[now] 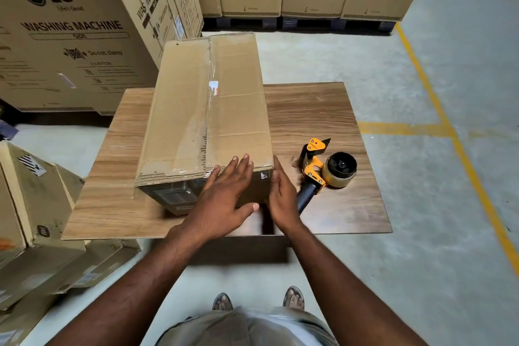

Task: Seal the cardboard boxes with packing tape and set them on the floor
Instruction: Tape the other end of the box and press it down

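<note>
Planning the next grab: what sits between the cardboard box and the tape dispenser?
Head view: the right hand at a corner of the cardboard box; otherwise bare tabletop.

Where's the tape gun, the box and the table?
tape gun (316, 179): head view, on its orange frame.
box (182, 109): head view, on its left top flap.
table (323, 109): head view, on bare wood.

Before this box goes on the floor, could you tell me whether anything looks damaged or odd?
Yes. The cardboard box is worn at its near top edge: the flap's corrugated layers show, crushed and frayed. The clear tape along the centre seam lies wrinkled. Nothing else stands out.
</note>
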A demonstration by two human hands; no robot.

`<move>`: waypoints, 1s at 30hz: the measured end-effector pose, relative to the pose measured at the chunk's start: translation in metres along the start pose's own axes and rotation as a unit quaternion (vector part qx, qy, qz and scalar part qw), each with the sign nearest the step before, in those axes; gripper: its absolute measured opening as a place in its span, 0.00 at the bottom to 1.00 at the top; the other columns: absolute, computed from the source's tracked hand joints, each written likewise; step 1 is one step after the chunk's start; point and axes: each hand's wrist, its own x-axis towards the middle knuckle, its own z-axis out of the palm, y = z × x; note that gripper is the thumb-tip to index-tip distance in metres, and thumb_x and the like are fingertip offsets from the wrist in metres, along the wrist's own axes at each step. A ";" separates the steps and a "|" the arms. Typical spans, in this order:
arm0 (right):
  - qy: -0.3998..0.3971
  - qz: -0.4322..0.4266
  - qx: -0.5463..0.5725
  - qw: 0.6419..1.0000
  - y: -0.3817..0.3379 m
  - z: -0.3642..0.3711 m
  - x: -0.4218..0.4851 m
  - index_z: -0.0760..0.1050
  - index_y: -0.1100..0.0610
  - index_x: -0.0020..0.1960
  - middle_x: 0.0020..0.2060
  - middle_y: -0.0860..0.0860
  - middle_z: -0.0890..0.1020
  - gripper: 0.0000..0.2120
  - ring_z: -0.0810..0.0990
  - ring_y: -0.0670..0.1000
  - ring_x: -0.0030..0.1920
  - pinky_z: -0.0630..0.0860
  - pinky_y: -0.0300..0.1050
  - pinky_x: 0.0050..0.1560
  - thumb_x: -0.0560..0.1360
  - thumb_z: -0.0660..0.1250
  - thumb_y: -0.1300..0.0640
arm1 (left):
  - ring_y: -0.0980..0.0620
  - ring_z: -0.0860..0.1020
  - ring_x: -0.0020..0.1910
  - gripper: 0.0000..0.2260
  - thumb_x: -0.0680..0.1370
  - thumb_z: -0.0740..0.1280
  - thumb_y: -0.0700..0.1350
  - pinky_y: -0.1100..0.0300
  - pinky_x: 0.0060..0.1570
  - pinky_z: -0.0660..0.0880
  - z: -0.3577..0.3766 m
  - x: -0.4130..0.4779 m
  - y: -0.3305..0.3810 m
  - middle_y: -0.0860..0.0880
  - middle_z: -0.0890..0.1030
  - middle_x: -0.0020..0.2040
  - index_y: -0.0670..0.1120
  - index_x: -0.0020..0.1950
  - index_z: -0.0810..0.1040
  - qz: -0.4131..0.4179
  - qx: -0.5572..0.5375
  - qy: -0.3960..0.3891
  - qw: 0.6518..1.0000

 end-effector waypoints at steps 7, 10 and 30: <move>0.017 -0.045 -0.136 0.990 0.002 0.001 -0.001 0.59 0.53 0.79 0.74 0.51 0.71 0.26 0.73 0.54 0.70 0.73 0.47 0.63 0.84 0.48 0.44 | 0.57 0.39 0.79 0.38 0.78 0.62 0.60 0.54 0.76 0.35 0.002 0.000 -0.001 0.57 0.41 0.80 0.53 0.82 0.46 0.004 0.001 0.009 1.000; 0.003 -0.038 -0.186 0.982 -0.002 -0.002 -0.002 0.55 0.54 0.80 0.72 0.53 0.73 0.26 0.75 0.57 0.67 0.74 0.50 0.58 0.85 0.52 0.47 | 0.59 0.42 0.79 0.36 0.79 0.63 0.58 0.53 0.77 0.39 0.003 0.000 -0.001 0.59 0.44 0.80 0.54 0.82 0.49 0.000 -0.010 0.025 1.000; -0.055 -0.197 -0.152 0.967 -0.031 -0.043 0.025 0.80 0.52 0.64 0.72 0.46 0.73 0.13 0.70 0.43 0.72 0.71 0.50 0.70 0.82 0.63 0.55 | 0.50 0.75 0.52 0.11 0.77 0.68 0.59 0.52 0.51 0.71 -0.008 0.042 -0.018 0.54 0.77 0.52 0.55 0.55 0.78 0.019 0.011 0.182 0.983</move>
